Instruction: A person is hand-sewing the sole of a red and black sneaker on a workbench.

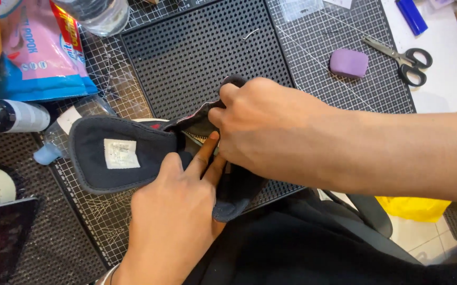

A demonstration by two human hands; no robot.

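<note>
A dark shoe lies at the front edge of the work surface, its black tongue (117,153) folded out to the left with a white label on it. My left hand (173,211) comes from below, its index and middle fingers pressed into the shoe's opening. From the right, my right hand (260,124) grips the shoe's collar (232,82), pulling it open. Most of the shoe body is hidden under both hands.
Under the shoe sit a black studded mat (196,47) and a gridded cutting mat (339,89). A purple block (348,63), scissors (405,57) and a blue object (411,16) lie at the back right. Pink-blue pouch (38,53), bottles (12,116) and a phone (1,237) stand left.
</note>
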